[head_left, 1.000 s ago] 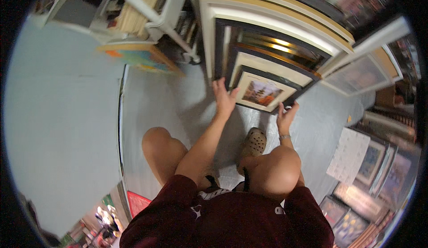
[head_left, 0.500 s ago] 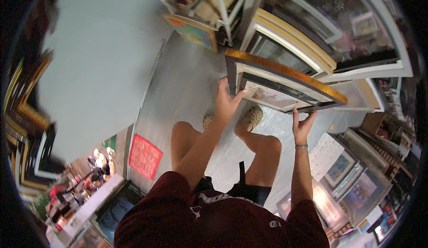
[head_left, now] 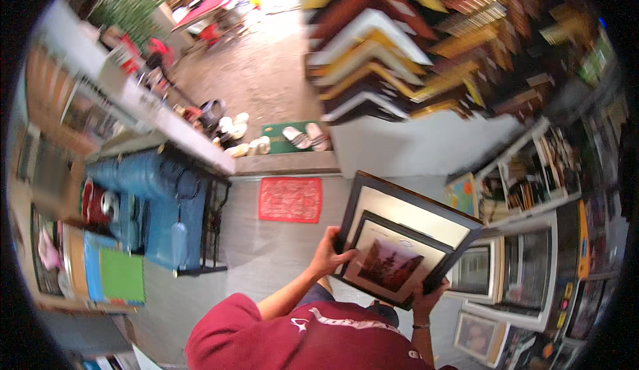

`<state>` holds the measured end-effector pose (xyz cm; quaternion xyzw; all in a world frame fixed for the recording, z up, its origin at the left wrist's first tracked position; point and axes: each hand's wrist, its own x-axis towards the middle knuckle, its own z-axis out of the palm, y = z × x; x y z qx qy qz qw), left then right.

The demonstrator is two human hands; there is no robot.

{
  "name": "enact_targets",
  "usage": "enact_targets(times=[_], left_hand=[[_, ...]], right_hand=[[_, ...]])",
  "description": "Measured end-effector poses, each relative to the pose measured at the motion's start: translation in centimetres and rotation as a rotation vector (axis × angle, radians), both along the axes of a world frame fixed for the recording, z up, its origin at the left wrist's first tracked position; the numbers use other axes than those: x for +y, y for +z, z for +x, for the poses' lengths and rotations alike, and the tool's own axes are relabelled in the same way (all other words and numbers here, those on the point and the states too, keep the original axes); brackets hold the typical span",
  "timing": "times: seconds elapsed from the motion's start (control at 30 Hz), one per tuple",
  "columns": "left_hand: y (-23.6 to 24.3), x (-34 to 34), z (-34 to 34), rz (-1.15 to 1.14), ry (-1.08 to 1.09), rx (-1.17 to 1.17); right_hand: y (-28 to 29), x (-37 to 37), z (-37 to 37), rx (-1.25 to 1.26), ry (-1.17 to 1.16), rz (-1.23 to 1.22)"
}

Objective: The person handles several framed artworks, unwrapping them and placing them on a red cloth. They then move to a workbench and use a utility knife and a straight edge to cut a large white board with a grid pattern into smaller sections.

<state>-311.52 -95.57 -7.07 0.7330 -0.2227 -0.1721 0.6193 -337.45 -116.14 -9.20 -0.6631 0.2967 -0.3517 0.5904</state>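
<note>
I hold a dark picture frame [head_left: 426,200] in front of my body with both hands. A smaller black-edged frame [head_left: 353,238] with a dark reddish picture rests on its pale inner area, toward the near side. At the left edge, my left hand [head_left: 329,255] is closed, its thumb over the front of the frames. My right hand [head_left: 428,300] grips the lower right corner from below, and its fingers are partly hidden by the frame. Both frames are tilted, with their faces toward me.
A red mat [head_left: 289,199] lies on the grey floor before a doorway with shoes on a green mat [head_left: 274,130]. Corner frame samples [head_left: 373,44] hang at the upper right. Large frames [head_left: 532,270] lean at the right. A blue plastic bin [head_left: 176,223] stands left in a black rack.
My view has swung left toward the doorway. The frames have come along with both hands, and their faces now show more fully than before.
</note>
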Motion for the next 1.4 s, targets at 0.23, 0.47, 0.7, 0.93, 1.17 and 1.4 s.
enact_targets(times=[0.23, 0.47, 0.7, 0.93, 1.17, 1.4], left_hand=[[8.2, 26.0, 8.6, 0.056, 0.506, 0.078], [4.6, 33.3, 20.1, -0.048, 0.807, 0.145], [3.9, 31.7, 41.3, 0.072, 0.861, 0.141], [7.0, 29.7, 63.6, 0.077, 0.835, 0.14], [3.9, 25.5, 87.4, 0.264, 0.834, 0.106], [6.6, 19.3, 114.8, 0.038, 0.64, 0.14]], right_hand=[[7.0, 17.1, 23.8, 0.132, 0.479, 0.053], [7.1, 22.8, 44.5, 0.162, 0.695, -0.04], [6.3, 21.8, 67.2, 0.221, 0.723, -0.078], [9.6, 19.2, 88.9, 0.219, 0.724, -0.11], [8.3, 15.1, 109.8, 0.234, 0.633, -0.13], [9.8, 9.9, 134.5, 0.288, 0.522, -0.044]])
